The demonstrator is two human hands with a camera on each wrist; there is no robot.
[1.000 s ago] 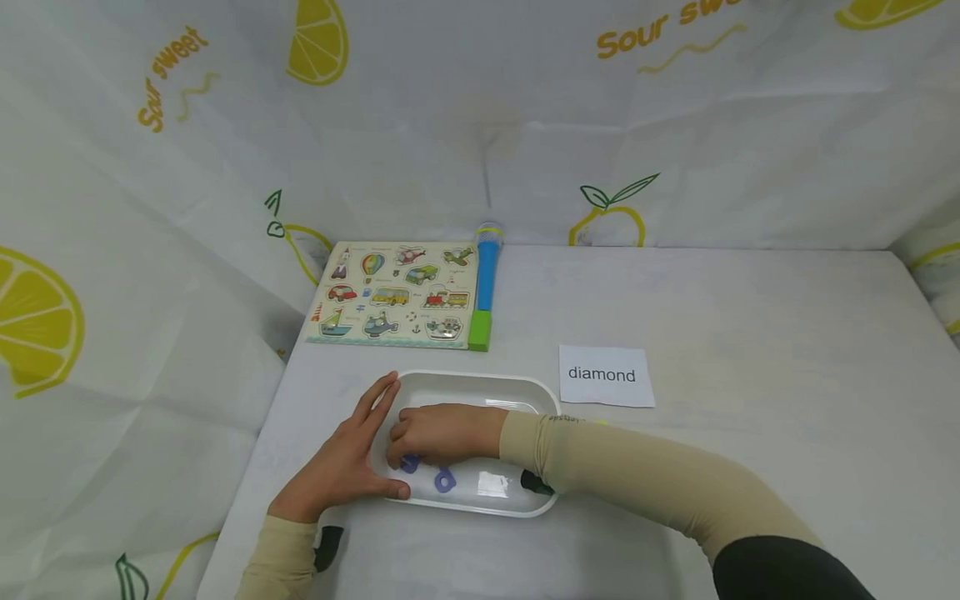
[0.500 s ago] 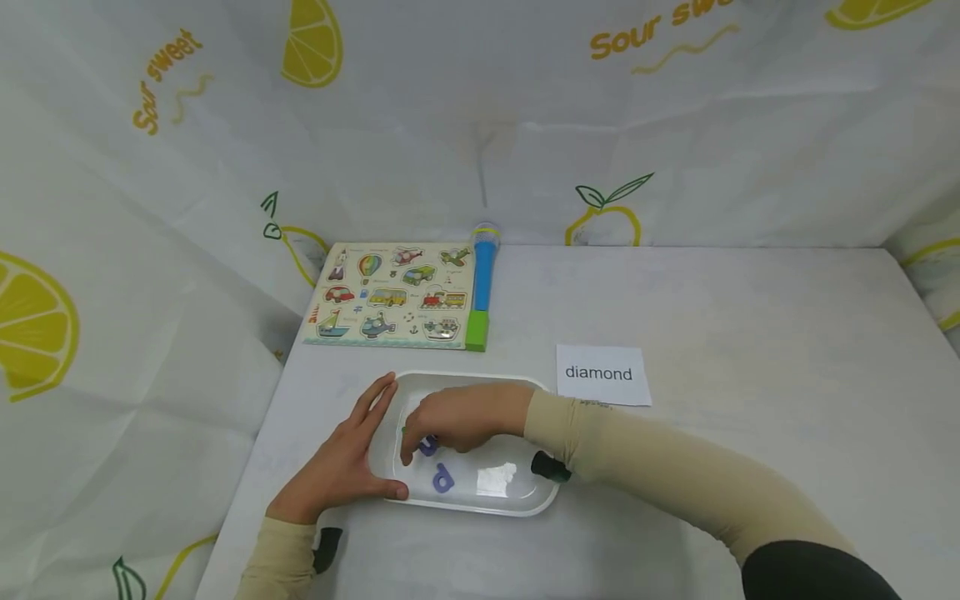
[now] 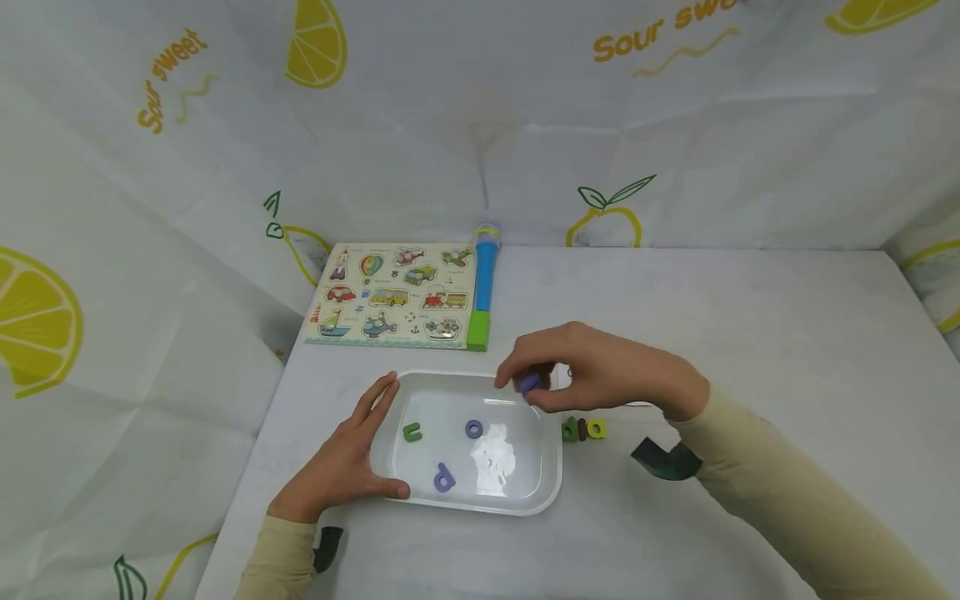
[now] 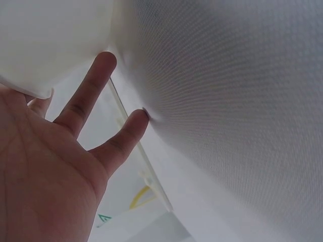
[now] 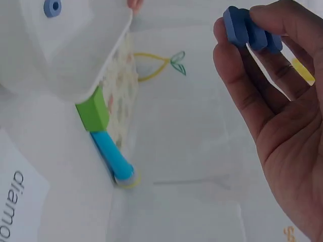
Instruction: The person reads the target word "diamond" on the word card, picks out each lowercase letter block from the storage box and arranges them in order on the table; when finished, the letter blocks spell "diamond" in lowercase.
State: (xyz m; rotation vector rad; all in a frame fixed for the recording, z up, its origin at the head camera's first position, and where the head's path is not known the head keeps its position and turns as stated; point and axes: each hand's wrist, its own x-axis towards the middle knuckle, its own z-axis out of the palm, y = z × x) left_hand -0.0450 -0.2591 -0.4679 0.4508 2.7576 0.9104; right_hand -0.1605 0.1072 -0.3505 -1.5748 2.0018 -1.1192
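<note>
In the head view my right hand (image 3: pixel 607 367) is raised over the white tray's (image 3: pixel 465 502) far right corner. Its thumb and fingers pinch a blue-purple letter m (image 5: pixel 250 30), whose three legs show in the right wrist view. My left hand (image 3: pixel 337 462) rests spread at the tray's left end, thumb on the near rim. Straight fingers (image 4: pixel 123 138) reach down beside the tray in the left wrist view. Inside the tray lie a green letter n (image 3: pixel 412 432), a purple ring-shaped letter o (image 3: pixel 474 429) and a purple letter d (image 3: pixel 444 478).
Just right of the tray stand a green letter (image 3: pixel 570 429), a brown letter (image 3: pixel 582 429) and a yellow letter (image 3: pixel 596 428) in a row. The "diamond" card (image 5: pixel 17 196) is partly hidden behind my right hand. Behind the tray lie a picture puzzle board (image 3: pixel 390 296) and a blue-green toy microphone (image 3: pixel 486 279).
My right hand has lifted the purple letter m out of the tray and moved right and away from me. The letters left in the tray are uncovered. My left hand has stayed put.
</note>
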